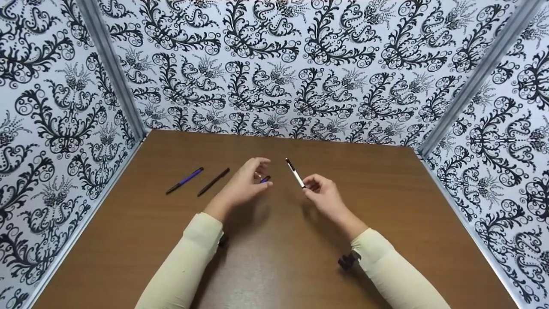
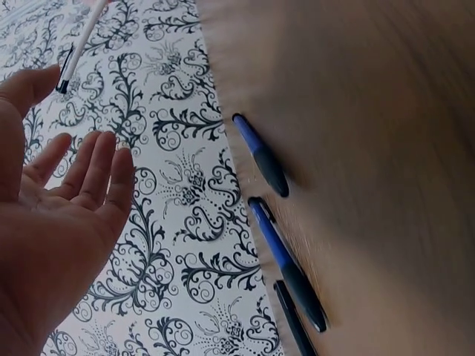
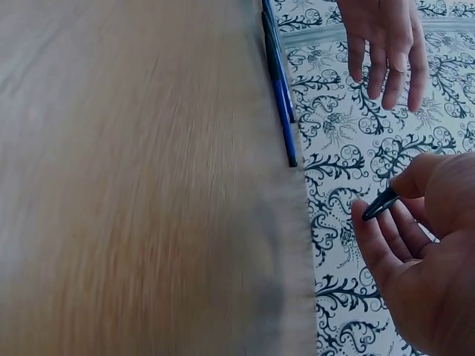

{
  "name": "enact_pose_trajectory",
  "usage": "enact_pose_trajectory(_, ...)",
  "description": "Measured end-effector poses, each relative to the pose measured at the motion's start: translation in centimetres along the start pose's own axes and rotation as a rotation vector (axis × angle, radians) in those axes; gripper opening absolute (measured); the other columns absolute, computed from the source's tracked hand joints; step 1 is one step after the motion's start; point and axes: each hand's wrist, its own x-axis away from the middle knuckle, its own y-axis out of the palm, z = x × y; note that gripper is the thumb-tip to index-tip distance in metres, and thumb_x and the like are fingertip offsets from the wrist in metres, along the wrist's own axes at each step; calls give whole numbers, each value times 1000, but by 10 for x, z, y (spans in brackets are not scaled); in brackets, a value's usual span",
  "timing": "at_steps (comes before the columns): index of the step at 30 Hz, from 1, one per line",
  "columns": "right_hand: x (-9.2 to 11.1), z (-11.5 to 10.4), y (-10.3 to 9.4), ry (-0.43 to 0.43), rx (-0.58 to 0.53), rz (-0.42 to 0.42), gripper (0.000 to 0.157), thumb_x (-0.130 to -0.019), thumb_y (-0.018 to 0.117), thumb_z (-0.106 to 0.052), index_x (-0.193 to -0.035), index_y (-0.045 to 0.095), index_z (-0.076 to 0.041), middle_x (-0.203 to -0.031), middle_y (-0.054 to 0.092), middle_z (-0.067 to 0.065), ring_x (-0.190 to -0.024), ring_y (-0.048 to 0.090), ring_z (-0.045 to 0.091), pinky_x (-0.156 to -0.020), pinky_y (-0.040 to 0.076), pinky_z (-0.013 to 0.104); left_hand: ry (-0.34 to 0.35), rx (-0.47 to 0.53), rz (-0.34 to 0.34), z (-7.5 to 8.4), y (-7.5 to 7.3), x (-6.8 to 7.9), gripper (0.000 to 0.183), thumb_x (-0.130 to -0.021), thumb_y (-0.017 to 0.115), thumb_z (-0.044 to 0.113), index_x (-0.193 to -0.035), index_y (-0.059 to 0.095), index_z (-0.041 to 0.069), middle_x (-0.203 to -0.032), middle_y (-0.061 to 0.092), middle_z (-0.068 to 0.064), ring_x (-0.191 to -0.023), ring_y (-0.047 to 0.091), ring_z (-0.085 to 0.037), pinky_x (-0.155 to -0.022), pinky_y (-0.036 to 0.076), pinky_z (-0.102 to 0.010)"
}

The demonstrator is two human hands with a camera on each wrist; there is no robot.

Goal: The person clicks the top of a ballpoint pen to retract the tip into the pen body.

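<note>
In the head view my right hand (image 1: pixel 328 195) pinches a white pen (image 1: pixel 296 174) with a black clip end near its lower end, the clip end pointing up and away. From the right wrist view, the pen's dark end (image 3: pixel 381 203) shows between thumb and fingers. My left hand (image 1: pixel 244 182) is raised over the table with its fingers loosely spread, holding nothing. Behind it lies a blue pen (image 1: pixel 265 179), partly hidden by the hand in the head view. To its left lie a black pen (image 1: pixel 213 182) and another blue pen (image 1: pixel 184 180) with a dark grip.
The brown wooden table (image 1: pixel 279 266) is enclosed on its back and both sides by panels (image 1: pixel 274 86) with a black scroll pattern on white. Grey metal posts (image 1: pixel 111 64) stand at the corners. A small black device (image 1: pixel 348 260) sits at the right wrist.
</note>
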Motion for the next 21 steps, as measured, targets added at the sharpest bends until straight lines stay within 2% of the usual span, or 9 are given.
enact_pose_trajectory(5,0,5,-1,-36,52,2,15,-94,75,9,-106,77,2,-91,73,6,-84,65,16,-76,54,24,-18,-40,-38,-6,-5,4,65,-101,83,17,-157,52,8,-143,58,-15,-135,60,-36,-115,51,-54)
enact_pose_trajectory(13,-2,10,-2,-48,125,4,17,-93,76,11,-106,77,0,-92,73,7,-86,68,19,-77,55,24,-8,-145,-45,-13,-12,7,63,-100,85,20,-154,56,5,-144,61,-17,-138,60,-37,-117,49,-50)
enact_pose_trajectory(17,-4,14,-1,-56,166,14,16,-91,76,11,-104,77,1,-91,72,5,-85,67,21,-75,54,24,7,-139,-48,-16,-14,8,60,-100,84,17,-152,57,4,-144,61,-22,-138,60,-40,-117,49,-53)
enact_pose_trajectory(21,-6,16,-1,-49,210,17,15,-92,76,10,-103,78,1,-90,71,4,-85,68,20,-76,55,26,2,-128,-59,-15,-16,9,60,-100,83,16,-153,56,5,-146,61,-20,-140,59,-39,-117,48,-52)
